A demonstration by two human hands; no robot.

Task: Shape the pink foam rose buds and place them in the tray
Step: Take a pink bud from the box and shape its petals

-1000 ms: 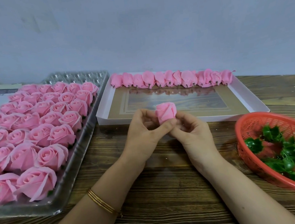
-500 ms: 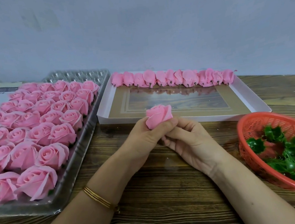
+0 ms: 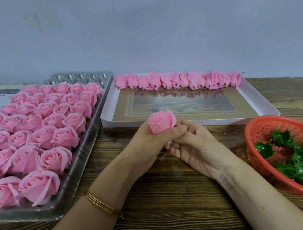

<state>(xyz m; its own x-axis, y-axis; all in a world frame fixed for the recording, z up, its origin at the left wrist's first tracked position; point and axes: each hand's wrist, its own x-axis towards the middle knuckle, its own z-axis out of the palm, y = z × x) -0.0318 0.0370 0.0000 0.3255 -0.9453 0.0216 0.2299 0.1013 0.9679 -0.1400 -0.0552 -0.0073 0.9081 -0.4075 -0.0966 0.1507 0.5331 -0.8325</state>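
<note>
The bud [image 3: 161, 122] is held upright above the table [image 3: 174, 213], just in front of the near rim of the white tray [image 3: 259, 98]. Its petals are wrapped close, so the shaping looks nearly finished. The left hand [image 3: 147, 144] grasps it around the lower half, thumb laid across the front. The right hand [image 3: 197, 147] curls its fingers under the base. A sliver of pink shows at their tips, so they seem to pinch the bottom, though the left thumb hides the contact.

In the white tray, 1 row [image 3: 179, 81] of closed buds lies side by side along the far wall, stubs pointing toward the person. The rest of its floor is bare, so the task is judged to be at an early stage. This bud has yet to be set down, probably as the start of a 2nd row.

To the left, touching the white tray, a clear tray [image 3: 97, 130] is packed with open roses [image 3: 38, 128], apparently the stock left to shape, and there are many. To the right, a red basket [image 3: 254, 129] holds green calyxes [image 3: 287, 150].
</note>
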